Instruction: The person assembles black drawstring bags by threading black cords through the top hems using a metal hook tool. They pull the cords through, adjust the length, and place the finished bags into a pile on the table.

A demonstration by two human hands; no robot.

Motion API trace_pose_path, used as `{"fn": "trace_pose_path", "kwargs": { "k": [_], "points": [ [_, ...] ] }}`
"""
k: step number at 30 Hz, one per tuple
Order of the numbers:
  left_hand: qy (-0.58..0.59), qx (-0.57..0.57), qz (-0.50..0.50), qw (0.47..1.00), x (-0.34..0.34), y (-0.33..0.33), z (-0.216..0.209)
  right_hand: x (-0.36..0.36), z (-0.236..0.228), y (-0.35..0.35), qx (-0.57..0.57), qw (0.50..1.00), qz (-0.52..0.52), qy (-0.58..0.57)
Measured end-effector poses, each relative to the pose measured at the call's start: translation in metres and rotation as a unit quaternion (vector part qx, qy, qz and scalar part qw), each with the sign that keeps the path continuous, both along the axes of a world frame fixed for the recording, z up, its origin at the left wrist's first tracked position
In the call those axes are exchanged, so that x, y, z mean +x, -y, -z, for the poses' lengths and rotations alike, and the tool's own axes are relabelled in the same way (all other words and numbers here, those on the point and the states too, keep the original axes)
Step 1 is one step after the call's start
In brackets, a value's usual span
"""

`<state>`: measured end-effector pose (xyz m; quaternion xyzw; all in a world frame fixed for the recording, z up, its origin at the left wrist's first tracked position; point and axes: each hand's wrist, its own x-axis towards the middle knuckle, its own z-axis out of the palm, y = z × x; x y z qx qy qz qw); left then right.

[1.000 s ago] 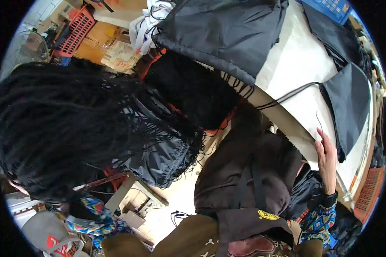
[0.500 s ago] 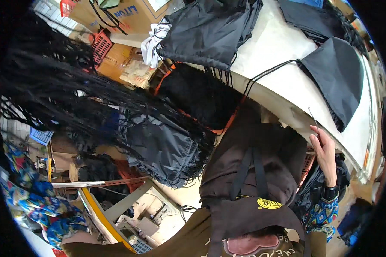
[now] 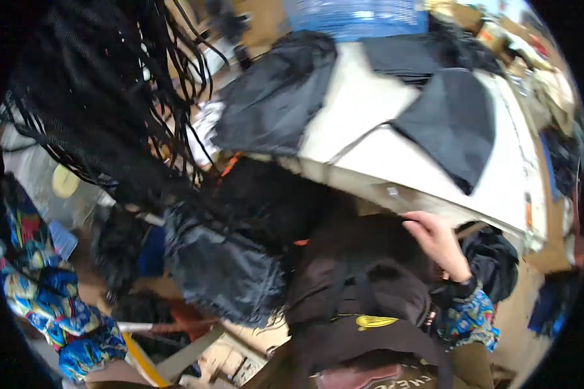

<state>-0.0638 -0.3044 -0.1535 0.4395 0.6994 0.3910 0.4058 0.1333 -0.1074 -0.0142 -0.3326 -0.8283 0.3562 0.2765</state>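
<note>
A thick bundle of black drawstring cords and dark fabric [image 3: 91, 84] hangs across the left side. My left arm, in a blue patterned sleeve [image 3: 65, 311], rises behind it, and the cords hide my left hand. My right hand [image 3: 438, 243] is over my lap by the table's near edge, fingers bent and close together. Whatever they hold is too small and blurred to make out. A black drawstring bag [image 3: 457, 123] lies on the white table [image 3: 350, 104], its cord trailing over the edge. A brown apron [image 3: 363, 272] covers my lap.
More black bags lie on the table, one at its left [image 3: 272, 97] and a folded stack [image 3: 399, 58] at the back. A blue crate [image 3: 357, 19] stands behind. Dark bags [image 3: 224, 272] hang left of my lap. Black fabric [image 3: 493, 262] is heaped right of my hand.
The view has turned and shifted. My right hand has moved left, closer to my lap. The cord bundle stands higher on the left, its loose ends swinging out.
</note>
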Motion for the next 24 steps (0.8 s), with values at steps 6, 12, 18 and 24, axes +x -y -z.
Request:
{"fn": "trace_pose_path", "kwargs": {
  "k": [6, 12, 18, 24],
  "points": [
    [0.006, 0.059, 0.173, 0.983, 0.017, -0.095, -0.043, 0.03, 0.029, -0.008, -0.025, 0.999, -0.019, 0.026],
    [-0.12, 0.306, 0.355, 0.875, 0.063, -0.31, -0.271, 0.038, 0.05, 0.013, -0.118, 0.993, 0.02, -0.018],
    [-0.248, 0.136, 0.469, 0.837, 0.127, -0.443, -0.328, 0.065, 0.084, 0.049, -0.19, 0.979, 0.076, 0.001],
    [-0.032, -0.024, 0.497, 0.867, -0.028, -0.329, -0.232, 0.076, 0.093, 0.029, -0.181, 0.964, 0.193, -0.036]
  ]
}}
